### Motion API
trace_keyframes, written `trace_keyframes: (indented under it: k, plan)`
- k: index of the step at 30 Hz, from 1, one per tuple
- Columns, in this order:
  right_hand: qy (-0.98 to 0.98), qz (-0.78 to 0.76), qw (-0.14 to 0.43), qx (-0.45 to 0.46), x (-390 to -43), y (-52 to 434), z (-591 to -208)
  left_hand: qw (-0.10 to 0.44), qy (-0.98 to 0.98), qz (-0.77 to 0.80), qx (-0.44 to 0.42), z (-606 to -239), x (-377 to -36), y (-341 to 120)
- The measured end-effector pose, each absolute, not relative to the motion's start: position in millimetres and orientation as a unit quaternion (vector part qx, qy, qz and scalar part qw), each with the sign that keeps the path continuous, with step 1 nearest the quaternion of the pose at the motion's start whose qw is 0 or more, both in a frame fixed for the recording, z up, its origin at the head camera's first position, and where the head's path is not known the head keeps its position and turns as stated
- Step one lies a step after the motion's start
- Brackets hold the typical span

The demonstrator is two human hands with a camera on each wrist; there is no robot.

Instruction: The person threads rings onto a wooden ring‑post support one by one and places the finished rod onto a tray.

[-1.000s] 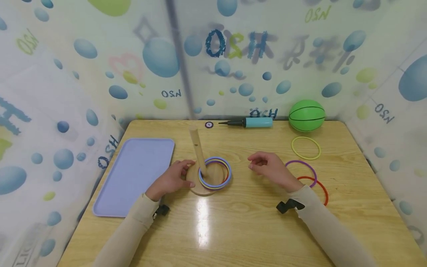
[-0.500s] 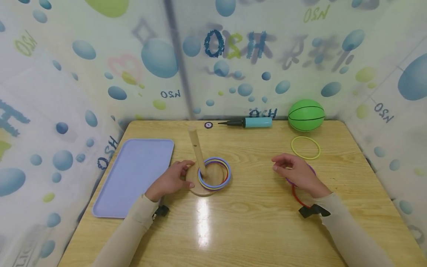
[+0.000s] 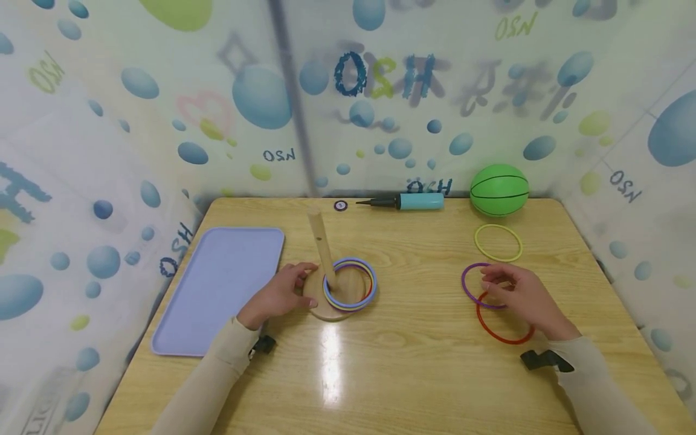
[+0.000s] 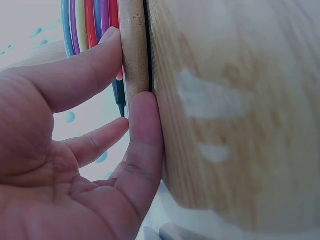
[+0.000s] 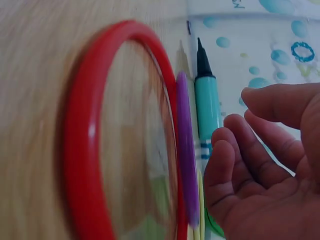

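Right hand [image 3: 516,296] now seemingly over purple ring [image 3: 472,289].

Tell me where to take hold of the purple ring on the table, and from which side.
Pinch the purple ring at its left arc, coming from above. It lies flat on the table, so only the thin rim offers a hold. Its near edge overlaps the red ring, and the right hand hovers over its right side; the left arc lies bare, probably the cleanest spot.
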State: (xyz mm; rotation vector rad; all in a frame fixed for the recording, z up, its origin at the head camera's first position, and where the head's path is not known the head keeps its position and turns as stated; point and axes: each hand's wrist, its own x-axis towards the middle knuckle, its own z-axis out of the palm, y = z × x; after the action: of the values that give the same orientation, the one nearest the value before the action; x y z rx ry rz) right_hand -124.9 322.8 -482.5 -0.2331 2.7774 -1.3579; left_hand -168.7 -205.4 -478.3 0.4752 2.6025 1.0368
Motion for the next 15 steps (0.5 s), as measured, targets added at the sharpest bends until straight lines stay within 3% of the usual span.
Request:
trace_keyframes:
  k: [15]
  plan:
    - [0.932, -0.344, -0.042, -0.110, -109, 360, -489, 0.152, 0.908, 0.355, 0.163, -476, -168, -204]
